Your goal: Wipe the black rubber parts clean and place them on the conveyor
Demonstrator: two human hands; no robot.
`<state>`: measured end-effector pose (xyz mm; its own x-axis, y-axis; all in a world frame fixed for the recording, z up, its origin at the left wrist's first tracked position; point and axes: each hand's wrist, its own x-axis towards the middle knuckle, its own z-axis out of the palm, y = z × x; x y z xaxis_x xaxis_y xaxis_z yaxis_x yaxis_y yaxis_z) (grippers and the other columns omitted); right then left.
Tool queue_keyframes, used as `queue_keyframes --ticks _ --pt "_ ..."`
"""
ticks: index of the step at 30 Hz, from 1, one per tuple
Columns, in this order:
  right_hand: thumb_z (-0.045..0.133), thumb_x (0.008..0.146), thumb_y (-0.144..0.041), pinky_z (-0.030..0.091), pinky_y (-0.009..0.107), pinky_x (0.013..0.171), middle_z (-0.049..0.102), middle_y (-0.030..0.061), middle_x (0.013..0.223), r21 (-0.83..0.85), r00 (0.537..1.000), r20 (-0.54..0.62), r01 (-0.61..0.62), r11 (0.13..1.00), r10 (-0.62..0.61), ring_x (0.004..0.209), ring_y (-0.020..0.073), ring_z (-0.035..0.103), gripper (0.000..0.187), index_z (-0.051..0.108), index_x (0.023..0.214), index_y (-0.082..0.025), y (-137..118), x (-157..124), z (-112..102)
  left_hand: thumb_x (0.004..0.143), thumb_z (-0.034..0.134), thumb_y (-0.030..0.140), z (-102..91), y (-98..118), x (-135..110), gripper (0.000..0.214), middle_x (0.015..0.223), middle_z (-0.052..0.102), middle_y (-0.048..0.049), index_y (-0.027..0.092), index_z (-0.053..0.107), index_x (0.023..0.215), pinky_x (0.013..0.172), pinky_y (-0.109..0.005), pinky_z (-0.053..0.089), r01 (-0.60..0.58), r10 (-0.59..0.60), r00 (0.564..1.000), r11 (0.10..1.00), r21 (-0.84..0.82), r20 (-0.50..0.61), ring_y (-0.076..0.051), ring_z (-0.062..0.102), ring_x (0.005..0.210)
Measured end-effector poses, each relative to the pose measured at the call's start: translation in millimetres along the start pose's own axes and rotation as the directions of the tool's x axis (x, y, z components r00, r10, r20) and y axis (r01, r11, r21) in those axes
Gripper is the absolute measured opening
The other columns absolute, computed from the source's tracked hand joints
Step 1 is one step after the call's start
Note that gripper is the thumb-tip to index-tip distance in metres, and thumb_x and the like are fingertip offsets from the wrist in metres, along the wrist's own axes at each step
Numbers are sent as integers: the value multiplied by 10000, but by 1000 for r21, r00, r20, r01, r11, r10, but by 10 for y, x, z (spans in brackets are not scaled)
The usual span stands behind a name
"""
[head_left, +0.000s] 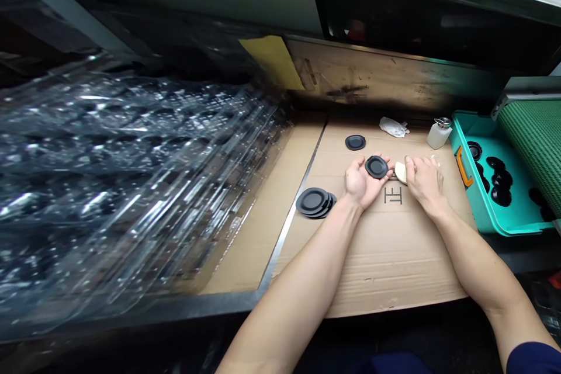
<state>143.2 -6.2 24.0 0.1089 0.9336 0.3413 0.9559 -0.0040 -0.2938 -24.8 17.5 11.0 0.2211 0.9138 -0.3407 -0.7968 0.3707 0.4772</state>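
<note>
A round black disc with a raised rim [376,167] rests on the palm and fingers of my left hand [357,183], held over the cardboard. Just to its right, my right hand [424,178] pinches a cream-coloured pad [401,172], which looks like a sponge or cloth. A small gap separates the pad from the disc. Left of my left wrist lies an overlapping pile of similar black discs [312,203]. One more black disc [355,142] sits alone beyond my left hand.
Stacked clear plastic trays [144,187] fill the left. At the back are a crumpled white tissue [393,127] and a pump bottle [439,133]. A teal bin [486,225] with black parts stands right, beside a green conveyor belt [537,128]. Cardboard [394,269] covers the table.
</note>
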Motion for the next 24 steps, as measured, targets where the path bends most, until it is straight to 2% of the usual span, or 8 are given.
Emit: queue_keyframes --ticks 2,5,8,11,14,17,24 --pt "412 1052 -407 422 449 986 686 149 1177 -66 995 -93 33 997 -39 1125 316 551 375 729 1013 -210 38 -1 -9 1002 372 306 11 30 -34 418 1136 735 -192 87 633 1245 927 -432 597 15 -15 1000 1000 -7 19 -298 731 1098" --pt "490 986 -323 422 496 962 631 195 1295 -164 983 -179 -63 984 33 1175 363 519 300 700 1151 -189 195 62 -23 1016 422 277 43 35 -86 381 1118 738 -177 95 641 1270 967 -433 599 84 -84 994 996 10 76 -285 732 1098" --pt "501 960 -275 445 498 929 671 235 1184 -208 985 -83 -165 964 151 1124 377 577 312 696 1163 -142 388 161 -28 1071 422 405 76 40 -125 439 1072 744 -184 75 657 1240 879 -349 636 146 -146 981 989 10 124 -249 755 997" --pt "481 973 -259 469 451 897 712 227 1104 -116 980 57 -181 977 188 1021 347 655 309 712 1136 -134 477 237 -25 1075 342 558 101 54 -145 635 940 748 -188 23 663 1192 643 -236 627 216 -218 973 976 36 73 -180 740 727" --pt "471 1002 -327 475 394 906 737 160 1094 116 999 36 -43 992 39 1007 299 676 305 704 1117 -169 416 252 -17 1062 244 620 119 49 -151 752 802 733 -174 2 665 1144 511 -192 572 262 -264 964 962 76 22 -147 685 569" --pt "464 1012 -390 486 334 875 747 95 1022 322 995 -17 103 941 -103 956 241 677 292 680 1024 -194 264 201 -10 1053 216 636 128 19 -147 772 765 733 -175 15 669 1126 495 -198 565 247 -248 969 963 111 -5 -161 691 556" --pt "498 991 -391 492 280 808 738 31 928 503 965 71 185 844 -254 830 178 669 243 671 993 -219 33 75 -57 1066 228 613 98 -42 -108 746 726 728 -158 30 691 1112 490 -218 573 253 -259 966 953 167 16 -175 692 540"
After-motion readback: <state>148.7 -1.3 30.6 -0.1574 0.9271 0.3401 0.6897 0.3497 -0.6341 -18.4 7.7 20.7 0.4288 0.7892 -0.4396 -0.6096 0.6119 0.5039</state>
